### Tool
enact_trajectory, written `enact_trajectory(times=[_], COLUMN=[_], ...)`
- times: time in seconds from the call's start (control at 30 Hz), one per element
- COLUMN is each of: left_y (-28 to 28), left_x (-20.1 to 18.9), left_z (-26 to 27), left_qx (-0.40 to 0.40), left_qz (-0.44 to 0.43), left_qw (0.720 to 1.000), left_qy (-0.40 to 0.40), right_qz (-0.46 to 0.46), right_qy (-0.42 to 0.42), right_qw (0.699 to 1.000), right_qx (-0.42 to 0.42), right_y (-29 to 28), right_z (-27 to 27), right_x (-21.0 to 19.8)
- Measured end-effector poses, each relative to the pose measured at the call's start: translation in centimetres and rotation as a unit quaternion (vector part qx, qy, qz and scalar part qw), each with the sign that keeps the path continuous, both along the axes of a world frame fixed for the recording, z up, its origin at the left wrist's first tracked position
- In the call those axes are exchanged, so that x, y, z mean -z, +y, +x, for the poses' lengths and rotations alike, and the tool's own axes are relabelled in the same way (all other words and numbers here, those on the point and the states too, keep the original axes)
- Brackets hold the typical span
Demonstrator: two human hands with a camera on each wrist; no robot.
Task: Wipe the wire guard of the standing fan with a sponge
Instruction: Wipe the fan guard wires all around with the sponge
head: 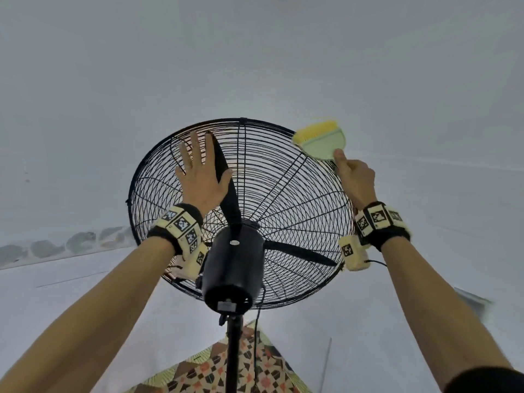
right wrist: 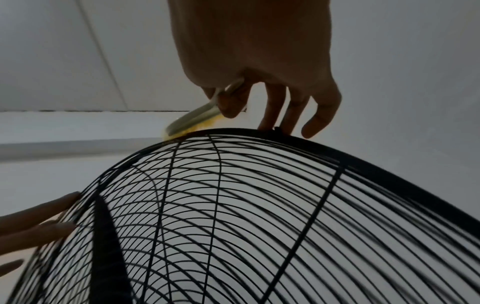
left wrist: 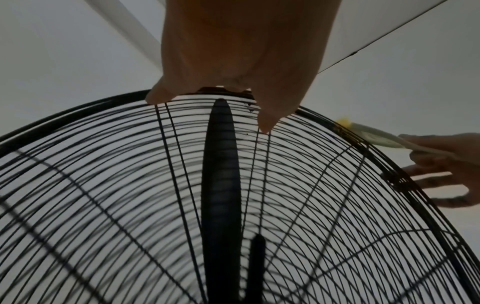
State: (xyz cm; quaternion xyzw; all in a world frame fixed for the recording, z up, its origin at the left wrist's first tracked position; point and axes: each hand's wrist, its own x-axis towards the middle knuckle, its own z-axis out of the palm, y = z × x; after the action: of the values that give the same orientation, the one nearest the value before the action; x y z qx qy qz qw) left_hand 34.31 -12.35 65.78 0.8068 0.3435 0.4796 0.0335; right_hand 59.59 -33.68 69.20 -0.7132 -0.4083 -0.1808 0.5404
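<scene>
Pressing sponge [head: 319, 143] on wire guard [head: 283, 177] rim, right hand [head: 355, 177].

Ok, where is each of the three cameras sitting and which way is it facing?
Head: behind the fan, looking at the guard and motor; both forearms, left hand flat, right hand pinching the sponge.
Left wrist: along the left hand onto the guard.
Right wrist: along the right hand at the sponge on the rim.
Shared: each wrist view shows the other hand's fingers.

Wire guard [head: 297, 194] – thin black metal; motor housing [head: 232, 268] glossy, probably plastic; sponge [head: 320, 140] – fuzzy yellow edge.
</scene>
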Motion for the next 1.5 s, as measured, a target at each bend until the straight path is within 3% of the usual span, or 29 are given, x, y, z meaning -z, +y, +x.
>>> enact_trajectory(times=[0.13, 0.27, 0.4, 0.6, 0.77, 0.87, 0.93, 1.07, 1.23, 1.3, 1.5], left_y=[-3.9, -10.3, -17.0, -20.9, -17.9, -15.7, -13.9, -9.1, -5.2, -4.3, -1.8], left_x=[2.0, 3.6, 4.6, 2.9, 1.6, 0.7, 0.1, -0.5, -2.1, -2.9, -3.9], left_z=[2.4, 4.9, 5.9, 3.9, 1.0, -2.2, -4.6, -9.3, -14.6, -16.3, -19.1], left_qx=[0.081, 0.220, 0.301, 0.305, 0.305, 0.332, 0.371, 0.461, 0.496, 0.479, 0.415], left_qz=[-0.055, -0.112, -0.152, -0.209, -0.229, -0.220, -0.241, -0.321, -0.345, -0.381, -0.399], left_qw=[0.995, 0.968, 0.942, 0.926, 0.918, 0.914, 0.896, 0.827, 0.796, 0.790, 0.817], left_qy=[0.001, 0.031, 0.002, -0.072, -0.110, -0.082, -0.043, 0.007, 0.025, 0.025, 0.013], right_qz=[-0.001, 0.016, 0.025, -0.035, -0.087, -0.014, 0.063, 0.151, 0.218, 0.245, 0.279], right_qy=[-0.027, 0.001, 0.049, 0.107, 0.131, 0.156, 0.205, 0.349, 0.380, 0.378, 0.310], right_qw=[0.999, 0.999, 0.998, 0.977, 0.945, 0.929, 0.912, 0.849, 0.824, 0.828, 0.879], right_qx=[0.038, 0.031, -0.042, -0.183, -0.288, -0.334, -0.349, -0.367, -0.359, -0.335, -0.229], right_y=[-4.3, -7.9, -10.4, -12.4, -11.9, -10.8, -9.4, -6.7, -4.0, -2.9, -0.7], right_z=[-0.9, -2.2, -5.6, -12.2, -16.3, -17.2, -16.8, -15.9, -16.5, -16.6, -16.7], right_x=[-0.2, -0.3, -1.1, -3.4, -4.2, -3.6, -2.7, -1.0, -0.1, -0.3, -1.4])
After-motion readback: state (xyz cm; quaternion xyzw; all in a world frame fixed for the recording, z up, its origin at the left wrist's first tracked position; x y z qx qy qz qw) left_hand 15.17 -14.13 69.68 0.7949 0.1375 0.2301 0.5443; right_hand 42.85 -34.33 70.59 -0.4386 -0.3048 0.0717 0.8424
